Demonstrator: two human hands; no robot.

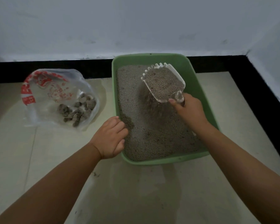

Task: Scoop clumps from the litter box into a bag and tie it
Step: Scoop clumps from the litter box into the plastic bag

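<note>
A green litter box [200,88] full of grey litter sits on the tiled floor against the wall. My right hand [188,109] grips the handle of a white slotted scoop [164,83], held above the litter and loaded with grains that stream down through its slots. My left hand [111,137] grips the box's left rim, fingers curled over its edge. Left of the box lies a clear plastic bag [55,94] with red print, open, holding several grey clumps [78,110].
A white wall with a black skirting [55,68] runs behind the box and turns along the right side. Pale floor tiles [136,191] spread in front. A few litter grains lie on the floor near the box's front left corner.
</note>
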